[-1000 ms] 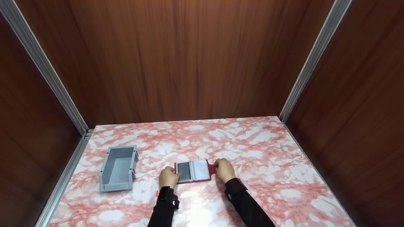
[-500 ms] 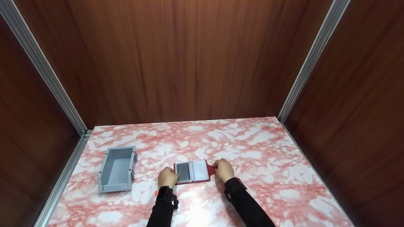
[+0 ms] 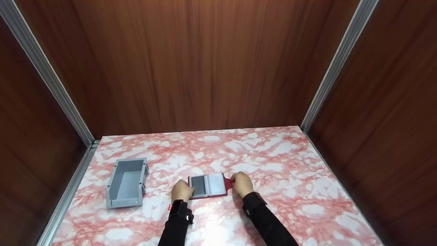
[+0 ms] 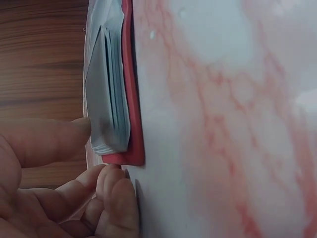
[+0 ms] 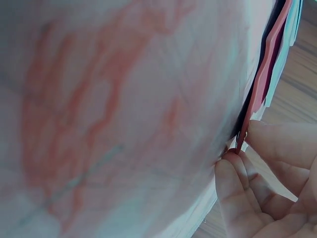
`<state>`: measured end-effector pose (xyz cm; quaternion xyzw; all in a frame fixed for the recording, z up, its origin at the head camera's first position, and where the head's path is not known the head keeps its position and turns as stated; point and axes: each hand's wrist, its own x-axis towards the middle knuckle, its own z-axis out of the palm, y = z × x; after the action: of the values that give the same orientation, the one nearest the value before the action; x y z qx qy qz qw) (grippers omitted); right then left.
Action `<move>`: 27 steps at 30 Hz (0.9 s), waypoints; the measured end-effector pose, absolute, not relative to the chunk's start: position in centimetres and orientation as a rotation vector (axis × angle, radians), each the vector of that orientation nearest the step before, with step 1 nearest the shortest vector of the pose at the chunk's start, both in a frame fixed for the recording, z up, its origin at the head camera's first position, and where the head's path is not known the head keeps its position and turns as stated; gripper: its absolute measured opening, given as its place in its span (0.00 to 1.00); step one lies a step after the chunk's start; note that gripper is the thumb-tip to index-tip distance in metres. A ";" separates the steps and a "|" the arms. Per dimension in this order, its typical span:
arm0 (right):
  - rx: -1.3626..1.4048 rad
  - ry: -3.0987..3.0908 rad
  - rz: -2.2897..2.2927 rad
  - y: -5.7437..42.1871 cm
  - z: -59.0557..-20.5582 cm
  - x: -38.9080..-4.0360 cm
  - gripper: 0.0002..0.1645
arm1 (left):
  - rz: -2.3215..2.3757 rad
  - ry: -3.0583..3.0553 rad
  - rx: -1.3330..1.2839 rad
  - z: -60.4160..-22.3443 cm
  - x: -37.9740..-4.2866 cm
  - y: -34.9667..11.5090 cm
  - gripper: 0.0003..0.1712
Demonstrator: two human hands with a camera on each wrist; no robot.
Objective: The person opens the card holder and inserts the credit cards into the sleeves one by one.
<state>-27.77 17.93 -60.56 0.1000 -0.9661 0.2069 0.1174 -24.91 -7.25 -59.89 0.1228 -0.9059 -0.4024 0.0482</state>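
A red card holder lies spread open on the marbled table, its clear plastic sleeves facing up. A dark panel shows on its left half and a whitish one on its right. My left hand holds the left edge. In the left wrist view, the thumb touches the stacked sleeves, while curled fingers sit at the red cover's edge. At the other side, my right hand pinches the narrow red closure flap between thumb and fingers.
On the left of the table stands a grey plastic bin with a low front. A small red tag shows beside the left wrist. Brown wood-grain panels and metal rails enclose the table.
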 end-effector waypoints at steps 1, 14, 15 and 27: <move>0.298 -2.823 0.601 17.9 -60.5 -27.7 0.06 | -1.230 -2.764 0.380 -59.9 -24.9 -7.2 0.12; 0.328 -2.810 0.610 18.0 -60.5 -27.7 0.07 | -1.373 -2.646 0.341 -59.7 -25.0 -7.5 0.12; 0.332 -2.806 0.615 18.0 -60.5 -27.6 0.07 | -1.385 -2.634 0.336 -59.7 -25.0 -7.5 0.11; 0.400 -2.722 0.681 18.5 -61.2 -27.8 0.08 | -1.391 -2.569 0.304 -58.5 -25.7 -5.9 0.10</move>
<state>-27.77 18.47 -61.20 0.1396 -0.9491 0.2373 0.1529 -25.69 -5.92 -58.48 0.1029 -0.8702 -0.4710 0.1019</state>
